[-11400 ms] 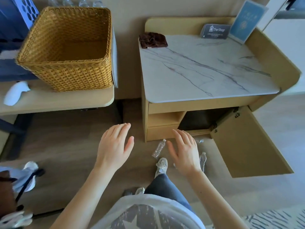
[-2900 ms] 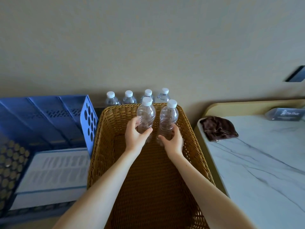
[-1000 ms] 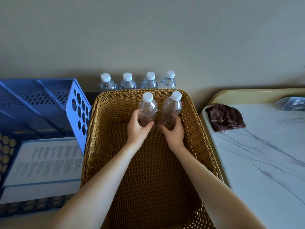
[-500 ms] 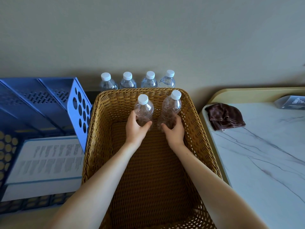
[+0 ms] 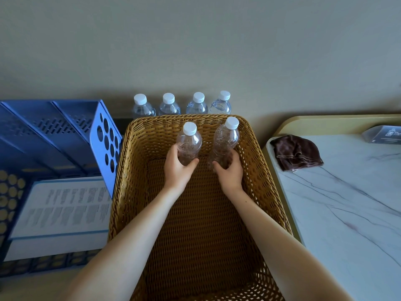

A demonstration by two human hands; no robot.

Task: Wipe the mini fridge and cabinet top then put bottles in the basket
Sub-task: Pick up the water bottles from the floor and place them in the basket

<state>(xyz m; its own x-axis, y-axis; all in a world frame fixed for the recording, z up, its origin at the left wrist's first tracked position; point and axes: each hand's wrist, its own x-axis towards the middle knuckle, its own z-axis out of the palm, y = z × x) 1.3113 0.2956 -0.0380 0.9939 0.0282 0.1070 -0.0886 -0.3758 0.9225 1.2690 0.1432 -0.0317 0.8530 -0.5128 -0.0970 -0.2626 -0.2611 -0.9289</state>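
Note:
Both my arms reach into a tan wicker basket (image 5: 273,187). My left hand (image 5: 176,170) grips a clear empty bottle with a white cap (image 5: 189,142), held upright near the basket's far wall. My right hand (image 5: 229,173) grips a second clear bottle (image 5: 225,140), upright and leaning slightly right. The two bottles stand a little apart. Whether their bases touch the basket floor is hidden by my hands. A marble cabinet top (image 5: 351,213) lies to the right with a crumpled brown cloth (image 5: 296,152) at its far left corner.
Several capped water bottles (image 5: 182,105) stand in a row behind the basket against the wall. A blue plastic file rack (image 5: 65,135) and a blue crate with a white box (image 5: 54,216) sit to the left. A small sign (image 5: 384,134) stands at the cabinet's far right.
Over the last second both bottles sank lower inside the basket, and my left hand shifted its bottle leftward, widening the gap between the two. Earlier the bottles lay on the floor.

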